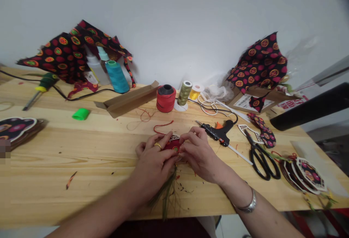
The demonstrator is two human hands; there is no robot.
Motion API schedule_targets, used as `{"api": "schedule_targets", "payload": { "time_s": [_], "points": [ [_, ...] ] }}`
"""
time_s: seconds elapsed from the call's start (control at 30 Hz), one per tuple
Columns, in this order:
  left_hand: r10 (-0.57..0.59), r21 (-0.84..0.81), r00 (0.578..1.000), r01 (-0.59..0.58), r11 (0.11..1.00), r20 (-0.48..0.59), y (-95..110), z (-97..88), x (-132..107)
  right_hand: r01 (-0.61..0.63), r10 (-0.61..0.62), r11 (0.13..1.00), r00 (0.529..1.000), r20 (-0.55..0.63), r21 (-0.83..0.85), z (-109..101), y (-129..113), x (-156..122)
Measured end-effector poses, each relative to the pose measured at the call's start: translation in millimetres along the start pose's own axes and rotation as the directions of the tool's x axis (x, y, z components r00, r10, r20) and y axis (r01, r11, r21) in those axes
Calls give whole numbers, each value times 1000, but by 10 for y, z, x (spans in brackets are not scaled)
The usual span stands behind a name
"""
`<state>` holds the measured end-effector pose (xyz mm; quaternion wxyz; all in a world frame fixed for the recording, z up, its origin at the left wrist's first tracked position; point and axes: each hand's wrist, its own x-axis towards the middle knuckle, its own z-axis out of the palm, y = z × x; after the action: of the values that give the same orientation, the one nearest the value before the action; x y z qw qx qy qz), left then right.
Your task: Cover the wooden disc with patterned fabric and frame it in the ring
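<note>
My left hand (154,161), a ring on one finger, grips a small tasselled ornament (171,145) low over the table. Dark red patterned fabric and a pale openwork edge show between my fingers. At its right edge, the fingertips of my right hand (200,154) are pinched together; what exactly they pinch is hidden. A red cord (156,128) extends from the far side of the ornament onto the wood. The green tassel (167,196) hangs toward me below my left hand. Just beyond my right hand lies a black glue gun (219,133) with a white glue stick.
Black scissors (263,159) and a stack of finished-looking ornaments (308,174) lie right. Thread spools, red (165,99), olive (185,94) and blue (117,78), stand at the back near a cardboard strip (133,100). A screwdriver (40,88) and green piece (80,114) lie left.
</note>
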<state>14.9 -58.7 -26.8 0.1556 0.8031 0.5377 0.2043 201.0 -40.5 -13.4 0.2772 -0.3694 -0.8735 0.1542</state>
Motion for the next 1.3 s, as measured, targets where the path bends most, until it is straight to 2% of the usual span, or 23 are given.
{"api": "schedule_targets", "payload": {
  "time_s": [1.3],
  "points": [
    [25,1,1000,-25,1000,-14,-14,7,-1,-1,1,1000,998,-63,7,17,6,4]
  ]
}}
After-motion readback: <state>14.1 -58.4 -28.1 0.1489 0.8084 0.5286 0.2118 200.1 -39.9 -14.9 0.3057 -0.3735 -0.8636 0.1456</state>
